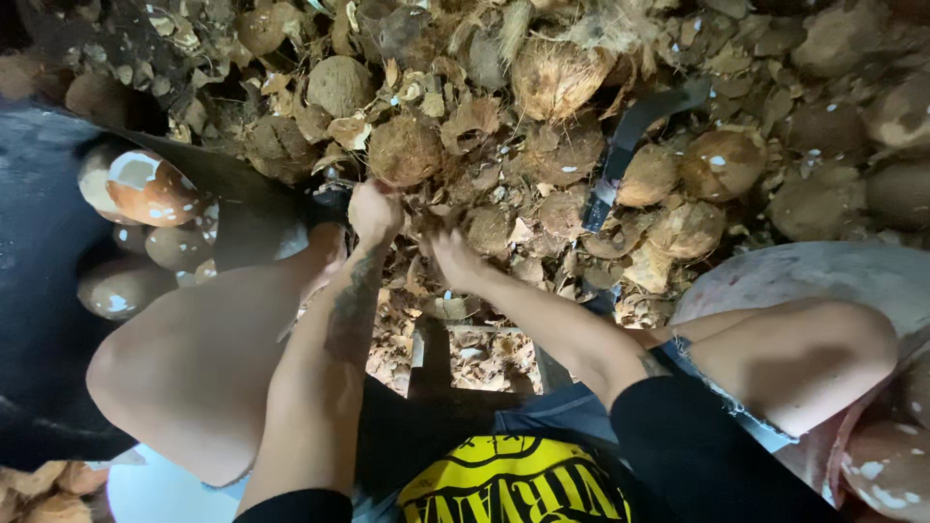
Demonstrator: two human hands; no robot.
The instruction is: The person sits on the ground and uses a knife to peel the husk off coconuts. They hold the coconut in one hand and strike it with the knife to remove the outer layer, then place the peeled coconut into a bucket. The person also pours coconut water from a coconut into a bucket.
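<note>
My left hand (374,211) is curled into a fist at the lower edge of a round brown coconut (405,150), on top of a heap of husk scraps. What the fist holds is hidden. My right hand (453,259) lies a little lower and to the right, apart from the left. Its fingers are pushed down into the loose husk pieces (504,228) and hidden there. Both forearms reach forward between my bare knees.
Many unpeeled coconuts (557,77) and shell bits fill the ground ahead. A dark tub (39,242) on the left holds peeled pale coconuts (145,189). A black strap (630,136) crosses the heap. A pale sack (823,271) lies at right, and an upright dark post (431,358) stands between my legs.
</note>
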